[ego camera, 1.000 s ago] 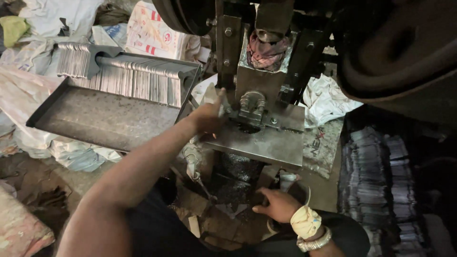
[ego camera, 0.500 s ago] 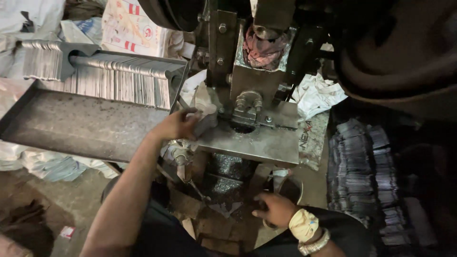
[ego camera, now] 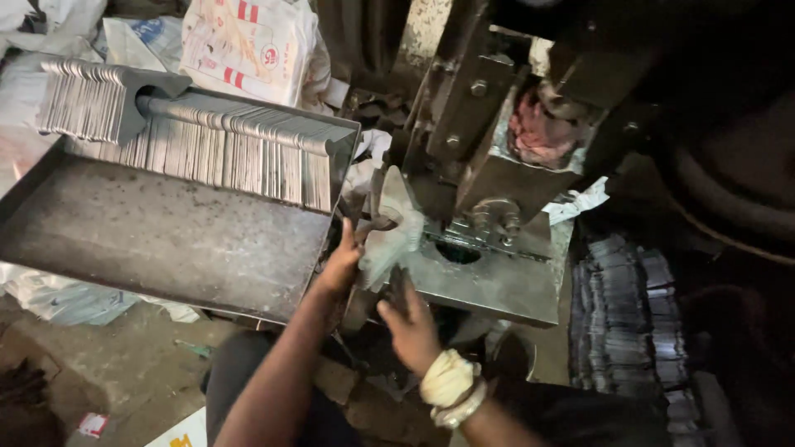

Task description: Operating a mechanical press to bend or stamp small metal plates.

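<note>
The press bed plate (ego camera: 497, 285) is bare steel, dull grey with a worn sheen and scuffed edges. The thin blank (ego camera: 389, 236) at the left hand (ego camera: 339, 269) looks like pale sheet metal, blurred but faintly shiny. The right hand (ego camera: 410, 327) wears a wrist wrap (ego camera: 447, 379) of off-white cloth, matt and rough. To the left, the tray (ego camera: 166, 240) is dark sheet metal, matt and speckled with grime. The stacked strips (ego camera: 232, 153) at its far edge are bright thin metal. The pink rag (ego camera: 538, 132) in the press frame is soft, crumpled cloth. The far sack (ego camera: 248, 45) looks like glossy woven plastic.
</note>
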